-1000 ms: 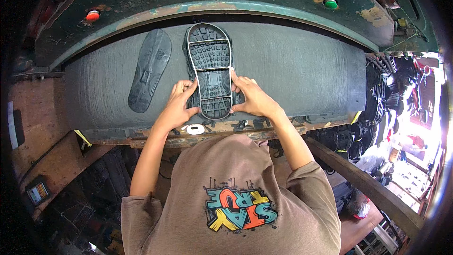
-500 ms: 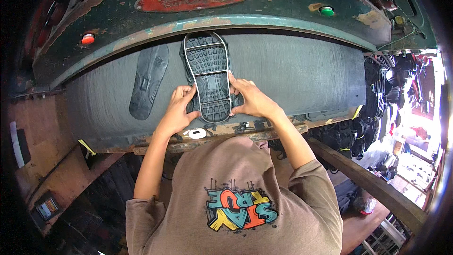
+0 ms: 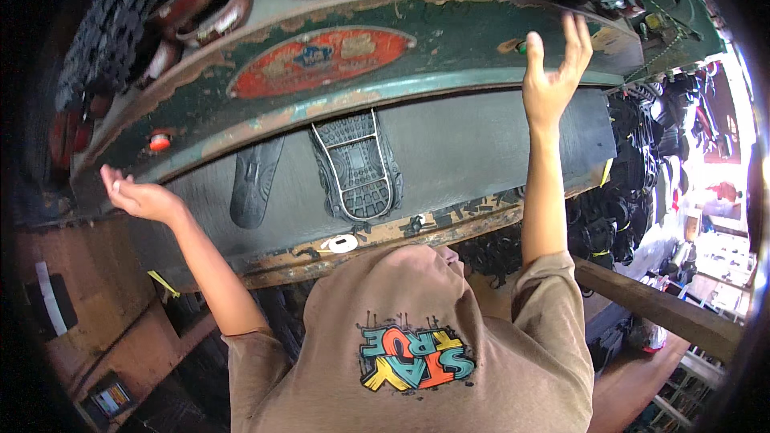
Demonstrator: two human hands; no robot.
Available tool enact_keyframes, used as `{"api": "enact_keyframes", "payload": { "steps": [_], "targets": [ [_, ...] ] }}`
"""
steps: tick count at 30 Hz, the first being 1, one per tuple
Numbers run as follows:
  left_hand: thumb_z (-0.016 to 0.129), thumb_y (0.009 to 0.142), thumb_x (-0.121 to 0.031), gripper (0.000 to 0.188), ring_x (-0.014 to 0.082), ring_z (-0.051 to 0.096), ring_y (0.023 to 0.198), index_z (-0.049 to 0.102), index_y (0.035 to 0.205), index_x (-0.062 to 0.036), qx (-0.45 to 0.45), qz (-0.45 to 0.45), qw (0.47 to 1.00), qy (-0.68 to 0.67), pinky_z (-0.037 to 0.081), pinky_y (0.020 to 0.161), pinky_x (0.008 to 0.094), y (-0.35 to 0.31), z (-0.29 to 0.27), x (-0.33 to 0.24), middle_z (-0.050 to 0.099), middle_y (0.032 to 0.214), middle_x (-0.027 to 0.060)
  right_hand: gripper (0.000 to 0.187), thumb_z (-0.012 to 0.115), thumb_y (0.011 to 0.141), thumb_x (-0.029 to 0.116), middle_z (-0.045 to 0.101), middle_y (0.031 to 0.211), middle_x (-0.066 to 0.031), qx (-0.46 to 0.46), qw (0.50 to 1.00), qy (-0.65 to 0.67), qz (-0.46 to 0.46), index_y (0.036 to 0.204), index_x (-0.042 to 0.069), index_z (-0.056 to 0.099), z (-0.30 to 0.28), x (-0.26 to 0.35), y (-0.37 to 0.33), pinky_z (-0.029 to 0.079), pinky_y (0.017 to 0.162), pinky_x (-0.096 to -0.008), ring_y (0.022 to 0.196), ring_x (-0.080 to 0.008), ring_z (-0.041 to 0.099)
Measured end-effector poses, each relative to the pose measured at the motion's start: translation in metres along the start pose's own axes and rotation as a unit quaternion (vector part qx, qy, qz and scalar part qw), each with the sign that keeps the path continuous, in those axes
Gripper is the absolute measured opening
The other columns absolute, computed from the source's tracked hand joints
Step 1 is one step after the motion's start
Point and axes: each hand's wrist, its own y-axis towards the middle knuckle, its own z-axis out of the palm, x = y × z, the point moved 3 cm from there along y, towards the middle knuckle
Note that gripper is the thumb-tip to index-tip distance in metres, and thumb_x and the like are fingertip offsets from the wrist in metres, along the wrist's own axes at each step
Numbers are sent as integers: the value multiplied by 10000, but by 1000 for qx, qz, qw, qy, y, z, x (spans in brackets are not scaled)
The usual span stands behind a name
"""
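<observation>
Sole [image 3: 357,160] lies on the counter [image 3: 465,144], left of its middle, one end near the front edge, the other hidden under the press [image 3: 473,40]. A metal frame [image 3: 364,188] rests on it, so the placing looks done; black margin shows outside the frame on both sides, so that rim looks uncut. Both hands are clear of it. The left hand [image 3: 143,197] is near the red button [image 3: 160,143], its grip loosely curled and seemingly empty. The right hand [image 3: 555,76] is before the green button [image 3: 521,47], its grip spread, empty. A second sole [image 3: 255,188] lies to the left, unframed.
</observation>
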Motion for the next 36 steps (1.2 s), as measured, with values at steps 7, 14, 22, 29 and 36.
{"api": "enact_keyframes", "payload": {
  "steps": [7, 14, 22, 29, 36],
  "targets": [
    [186, 1151, -429, 682, 462, 286, 1509, 326, 1579, 85, -177, 79, 977, 84, 268, 1242, 548, 44, 59, 6, 306, 1599, 325, 767, 467, 1043, 582, 317, 1644, -260, -164, 978, -81, -103, 1570, 28, 402, 39, -53, 28, 183, 1244, -622, 1532, -486, 250],
    [241, 1137, -286, 576, 440, 302, 1495, 342, 1578, 70, -160, 51, 982, 90, 294, 1215, 545, 54, 79, 6, 297, 1615, 297, 799, 403, 1044, 621, 300, 1646, -245, -183, 976, -79, -89, 1599, 49, 356, 63, -70, 36, 159, 1244, -626, 1524, -477, 242],
    [307, 1092, -197, 558, 430, 290, 1489, 315, 1592, 51, -156, 30, 982, 98, 270, 1221, 547, 59, 87, -9, 301, 1606, 293, 849, 396, 1016, 669, 280, 1638, -224, -160, 984, -52, -53, 1647, 113, 278, 75, -88, 42, 147, 1239, -639, 1522, -476, 216],
    [304, 1092, -183, 551, 441, 331, 1455, 316, 1585, 62, -145, 22, 982, 117, 291, 1205, 550, 59, 90, -9, 331, 1577, 302, 896, 368, 991, 734, 303, 1586, -217, -154, 988, -28, -5, 1592, 70, 344, 78, -96, 34, 141, 1238, -637, 1507, -473, 222],
    [314, 1083, -151, 538, 437, 345, 1443, 331, 1577, 62, -147, 9, 984, 104, 305, 1200, 533, 62, 90, -5, 337, 1570, 301, 895, 369, 993, 730, 313, 1584, -206, -147, 989, -23, 3, 1607, 80, 333, 81, -99, 33, 118, 1246, -637, 1504, -464, 230]
  ]
}}
